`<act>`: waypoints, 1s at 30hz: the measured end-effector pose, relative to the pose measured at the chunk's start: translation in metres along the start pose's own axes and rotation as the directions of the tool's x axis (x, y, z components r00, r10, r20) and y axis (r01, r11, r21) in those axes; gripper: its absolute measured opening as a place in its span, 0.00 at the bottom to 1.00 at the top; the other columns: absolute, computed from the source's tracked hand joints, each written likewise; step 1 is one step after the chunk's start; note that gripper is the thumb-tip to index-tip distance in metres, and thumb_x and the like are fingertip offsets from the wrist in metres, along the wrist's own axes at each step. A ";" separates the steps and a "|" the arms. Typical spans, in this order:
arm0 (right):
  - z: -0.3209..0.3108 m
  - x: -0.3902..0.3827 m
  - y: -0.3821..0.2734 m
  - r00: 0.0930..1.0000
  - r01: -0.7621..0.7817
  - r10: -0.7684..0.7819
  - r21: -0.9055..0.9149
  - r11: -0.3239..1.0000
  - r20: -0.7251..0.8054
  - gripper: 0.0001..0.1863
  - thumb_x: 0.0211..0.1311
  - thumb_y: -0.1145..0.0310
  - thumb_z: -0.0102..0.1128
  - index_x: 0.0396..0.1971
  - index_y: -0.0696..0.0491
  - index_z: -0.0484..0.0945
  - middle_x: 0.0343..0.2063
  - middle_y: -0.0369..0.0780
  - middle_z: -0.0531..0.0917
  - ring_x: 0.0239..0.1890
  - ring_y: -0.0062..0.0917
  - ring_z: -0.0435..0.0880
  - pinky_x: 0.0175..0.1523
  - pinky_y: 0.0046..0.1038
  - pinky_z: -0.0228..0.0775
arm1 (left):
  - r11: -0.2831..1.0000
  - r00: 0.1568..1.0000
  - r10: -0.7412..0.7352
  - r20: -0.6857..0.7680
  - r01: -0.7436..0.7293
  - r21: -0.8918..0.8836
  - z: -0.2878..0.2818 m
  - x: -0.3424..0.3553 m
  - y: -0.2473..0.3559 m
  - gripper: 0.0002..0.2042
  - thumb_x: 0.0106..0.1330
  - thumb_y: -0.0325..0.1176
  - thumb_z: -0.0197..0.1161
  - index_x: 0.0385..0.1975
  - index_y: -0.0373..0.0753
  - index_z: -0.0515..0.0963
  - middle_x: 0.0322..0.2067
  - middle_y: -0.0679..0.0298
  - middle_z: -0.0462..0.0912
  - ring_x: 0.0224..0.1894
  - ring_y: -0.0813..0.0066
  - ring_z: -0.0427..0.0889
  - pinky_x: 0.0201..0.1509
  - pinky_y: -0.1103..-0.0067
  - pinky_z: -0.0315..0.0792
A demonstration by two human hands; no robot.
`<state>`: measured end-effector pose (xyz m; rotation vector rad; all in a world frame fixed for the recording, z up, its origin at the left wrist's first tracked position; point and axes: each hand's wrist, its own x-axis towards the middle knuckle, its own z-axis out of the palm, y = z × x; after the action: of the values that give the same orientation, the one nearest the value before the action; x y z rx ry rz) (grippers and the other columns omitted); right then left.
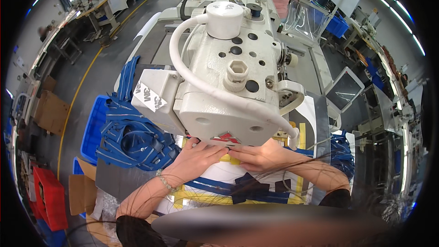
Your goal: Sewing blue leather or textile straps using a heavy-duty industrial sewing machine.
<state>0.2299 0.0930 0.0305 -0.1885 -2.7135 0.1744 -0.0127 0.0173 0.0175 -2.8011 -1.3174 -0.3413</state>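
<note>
The white head of a large industrial sewing machine fills the middle of the view. Just below its front face, my left hand and my right hand meet with fingertips close together. The fingers of both lie stretched out over a white work plate with yellow edging. Part of the fingertips, and whatever lies under them, is hidden by the hands and the machine. Nearer to me, a blue strip with a pale line runs across the plate. Dark blue fabric pieces lie on it, right of centre.
A heap of blue strips sits left of the machine beside a blue bin. More blue strips hang at the right. A screen stands right of the machine. Cardboard and a red crate are at lower left.
</note>
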 end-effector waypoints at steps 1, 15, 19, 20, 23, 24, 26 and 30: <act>0.000 0.000 -0.001 1.000 0.001 -0.001 -0.001 1.000 0.002 0.28 0.38 0.64 0.67 0.45 0.52 0.76 0.41 0.33 0.77 0.34 0.23 0.72 0.36 0.28 0.64 | 1.000 1.000 -0.002 -0.020 0.003 0.005 0.001 0.000 0.001 0.17 0.59 0.33 0.52 0.49 0.48 0.74 0.50 0.74 0.75 0.51 0.76 0.71 0.57 0.66 0.59; 0.007 0.001 -0.018 0.993 -0.114 0.109 -0.161 0.980 -0.037 0.21 0.43 0.59 0.66 0.39 0.50 0.75 0.43 0.31 0.78 0.32 0.18 0.73 0.35 0.24 0.59 | 0.989 0.988 -0.026 -0.155 0.003 -0.150 -0.002 0.004 -0.010 0.22 0.51 0.43 0.63 0.46 0.41 0.75 0.48 0.67 0.75 0.53 0.73 0.71 0.59 0.73 0.61; 0.007 0.000 -0.019 0.993 -0.118 0.112 -0.171 0.978 -0.042 0.21 0.43 0.59 0.66 0.38 0.50 0.75 0.43 0.31 0.78 0.32 0.18 0.73 0.35 0.24 0.59 | 0.996 0.990 -0.048 -0.130 0.037 -0.084 0.002 0.000 -0.006 0.22 0.51 0.44 0.63 0.47 0.45 0.74 0.49 0.71 0.75 0.53 0.76 0.71 0.61 0.69 0.56; 0.008 0.000 -0.019 0.992 -0.122 0.117 -0.164 0.979 -0.043 0.20 0.44 0.59 0.66 0.38 0.50 0.75 0.43 0.31 0.78 0.32 0.18 0.73 0.36 0.24 0.59 | 0.995 0.992 -0.067 -0.107 0.058 -0.077 0.002 -0.001 -0.006 0.22 0.51 0.44 0.62 0.47 0.47 0.75 0.49 0.73 0.75 0.53 0.78 0.71 0.62 0.67 0.54; 0.009 0.000 -0.019 0.991 -0.130 0.125 -0.147 0.981 -0.045 0.20 0.44 0.60 0.66 0.38 0.50 0.76 0.43 0.31 0.78 0.32 0.19 0.73 0.36 0.24 0.59 | 0.998 0.995 -0.059 -0.082 0.057 -0.034 -0.001 -0.001 -0.004 0.20 0.52 0.44 0.62 0.47 0.50 0.75 0.49 0.74 0.74 0.54 0.78 0.70 0.62 0.64 0.51; 0.010 0.000 -0.019 0.991 -0.135 0.131 -0.140 0.981 -0.042 0.20 0.44 0.60 0.66 0.39 0.50 0.76 0.43 0.31 0.78 0.32 0.19 0.73 0.37 0.24 0.59 | 0.998 0.995 -0.060 -0.080 0.058 -0.034 -0.003 -0.001 -0.002 0.20 0.52 0.44 0.62 0.47 0.50 0.75 0.49 0.74 0.74 0.54 0.78 0.70 0.62 0.64 0.51; 0.011 -0.002 -0.018 0.990 -0.136 0.132 -0.129 0.982 -0.043 0.20 0.45 0.60 0.66 0.39 0.51 0.75 0.44 0.32 0.78 0.33 0.19 0.73 0.37 0.24 0.60 | 0.997 0.994 -0.065 -0.086 0.068 0.026 -0.008 0.002 0.003 0.20 0.53 0.43 0.61 0.48 0.51 0.75 0.49 0.74 0.74 0.54 0.78 0.70 0.62 0.63 0.51; 0.011 -0.002 -0.018 0.990 -0.135 0.132 -0.083 0.987 -0.041 0.19 0.47 0.62 0.65 0.40 0.53 0.75 0.44 0.34 0.78 0.35 0.20 0.74 0.39 0.25 0.60 | 0.996 0.992 -0.085 -0.093 0.087 0.026 -0.007 0.002 0.007 0.20 0.54 0.42 0.61 0.48 0.51 0.74 0.49 0.74 0.73 0.55 0.77 0.69 0.62 0.63 0.51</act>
<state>0.2254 0.0739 0.0224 -0.3957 -2.6760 0.0920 -0.0076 0.0139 0.0250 -2.6756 -1.4138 -0.4433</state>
